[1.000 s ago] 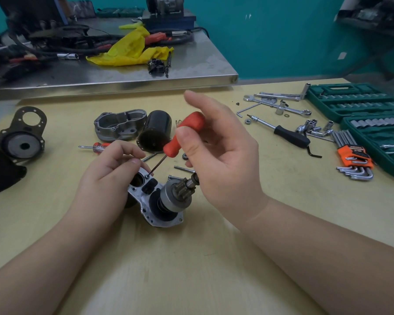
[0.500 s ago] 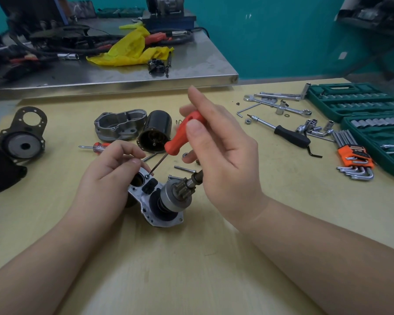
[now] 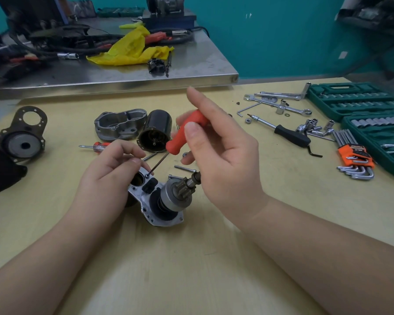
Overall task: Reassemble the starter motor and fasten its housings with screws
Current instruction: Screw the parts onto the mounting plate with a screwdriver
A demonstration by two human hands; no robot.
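The starter motor's silver housing (image 3: 156, 209), with its pinion gear (image 3: 184, 187), lies at the middle of the yellow table. My left hand (image 3: 107, 176) grips its upper left corner, fingers curled beside a screw (image 3: 147, 175). My right hand (image 3: 216, 153) pinches the red handle of a screwdriver (image 3: 182, 135) between thumb and fingers, index finger raised. The screwdriver's thin shaft slants down, its tip in the screw. A grey housing cover (image 3: 120, 125) and the black motor cylinder (image 3: 156, 133) lie just behind.
Loose bolts (image 3: 184, 168) lie by the pinion and a small red screwdriver (image 3: 96, 146) lies to the left. A round flange part (image 3: 23, 136) sits far left. Wrenches, sockets, an orange hex key set (image 3: 355, 159) and green socket cases (image 3: 353, 101) fill the right. A steel bench (image 3: 123, 73) stands behind.
My right hand has turned the red handle between its fingers, with the index finger lifting higher. The left hand and the housing have stayed put.
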